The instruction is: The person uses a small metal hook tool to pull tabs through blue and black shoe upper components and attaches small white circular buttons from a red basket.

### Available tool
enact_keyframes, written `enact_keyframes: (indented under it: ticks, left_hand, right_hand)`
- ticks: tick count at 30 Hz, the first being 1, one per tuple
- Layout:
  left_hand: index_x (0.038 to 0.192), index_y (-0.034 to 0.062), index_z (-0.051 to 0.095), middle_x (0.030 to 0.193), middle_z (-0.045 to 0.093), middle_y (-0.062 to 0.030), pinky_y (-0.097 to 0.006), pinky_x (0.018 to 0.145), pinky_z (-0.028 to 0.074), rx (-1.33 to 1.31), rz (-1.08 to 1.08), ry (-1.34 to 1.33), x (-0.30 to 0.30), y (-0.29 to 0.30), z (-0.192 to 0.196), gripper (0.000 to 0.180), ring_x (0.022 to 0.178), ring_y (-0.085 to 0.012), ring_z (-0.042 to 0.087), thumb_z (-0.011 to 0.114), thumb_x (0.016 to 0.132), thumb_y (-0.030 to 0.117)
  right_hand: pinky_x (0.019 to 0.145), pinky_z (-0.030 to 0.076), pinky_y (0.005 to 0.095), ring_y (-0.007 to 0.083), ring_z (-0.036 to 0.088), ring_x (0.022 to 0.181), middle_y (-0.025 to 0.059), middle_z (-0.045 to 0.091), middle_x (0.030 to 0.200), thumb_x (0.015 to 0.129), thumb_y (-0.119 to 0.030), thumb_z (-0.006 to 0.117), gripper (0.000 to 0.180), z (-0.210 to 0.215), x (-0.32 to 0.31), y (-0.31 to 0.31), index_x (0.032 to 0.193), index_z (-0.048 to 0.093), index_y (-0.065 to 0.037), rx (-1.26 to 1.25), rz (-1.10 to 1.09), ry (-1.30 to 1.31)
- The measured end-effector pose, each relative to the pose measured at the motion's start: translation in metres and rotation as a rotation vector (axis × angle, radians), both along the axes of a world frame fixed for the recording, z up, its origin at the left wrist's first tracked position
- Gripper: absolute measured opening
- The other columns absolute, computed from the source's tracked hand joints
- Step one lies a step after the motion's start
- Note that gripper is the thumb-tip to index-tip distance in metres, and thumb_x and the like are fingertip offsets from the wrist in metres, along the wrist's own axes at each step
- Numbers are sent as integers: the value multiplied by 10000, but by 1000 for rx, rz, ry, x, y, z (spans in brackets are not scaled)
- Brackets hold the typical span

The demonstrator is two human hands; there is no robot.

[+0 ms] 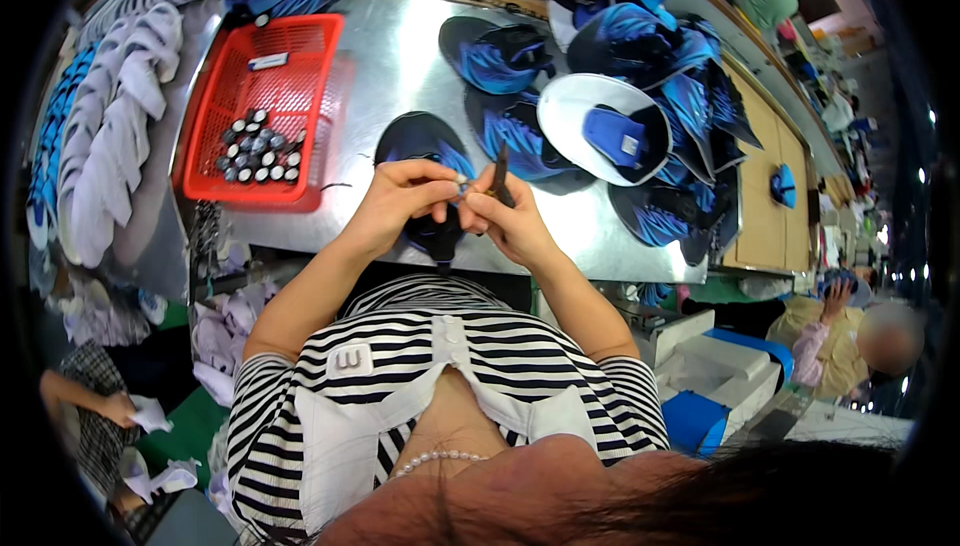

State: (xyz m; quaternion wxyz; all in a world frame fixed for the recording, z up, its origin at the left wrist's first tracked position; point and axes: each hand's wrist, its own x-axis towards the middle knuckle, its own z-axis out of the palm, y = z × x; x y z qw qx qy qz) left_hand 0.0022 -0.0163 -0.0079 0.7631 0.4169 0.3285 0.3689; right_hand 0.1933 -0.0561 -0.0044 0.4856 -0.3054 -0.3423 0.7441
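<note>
Evidently the fingertips of both hands meet over one small pale piece [462,182]: the left grip [408,194] is pinched together on it, while the right grip [512,221] is closed around a dark pointed tool [501,176], its fingertips just beside the piece. What the piece is cannot be told; it is too small and half covered. The tool stands with its point away from the body, probably so that it stays in the palm and leaves the fingertips free.

Directly beneath both grips, partly hidden by them, a dark and blue cap [420,133] lies on the metal bench [385,51], seemingly kept close to serve the work without reaching. Toward the body from the grips is a striped shirt [420,331]; its pale patch [350,359] bears one bold dark mark.

Beyond the right grip, a white-brimmed cap [565,126] has a blue part bearing a small white label [630,145], whose print is too small to read. Around it sit patterned blue caps [660,216], overlapping, perhaps to save room.

Left of the left grip, a red basket [255,194] holds small round items [262,151], mostly dark with pale ends, likely gathered so they cannot roll off; a pale packet [268,62] with a blue marking lies apart from them, its lettering unclear. Farther left, pale pieces [110,136] overlap in long rows, presumably nested for easy picking.
</note>
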Motion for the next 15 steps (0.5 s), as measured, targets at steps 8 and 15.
enact_keyframes:
  ticks: [8,15]
  left_hand:
    - [945,8,655,782,624,-27,-175,539,378,103,46,65,1,1,3,109,600,-52,530,639,887,98]
    - [870,18,632,742,585,-10,-174,537,365,55,-125,8,3,3,6,115,563,-38,478,635,891,132]
  right_hand:
    - [573,410,300,231,536,673,76,562,772,758,-189,727,220,31,21,6,918,628,-76,1018,-338,-1279]
    - [631,408,332,225,508,697,74,546,772,752,-154,751,381,45,29,0,1111,664,-61,423,146,-989]
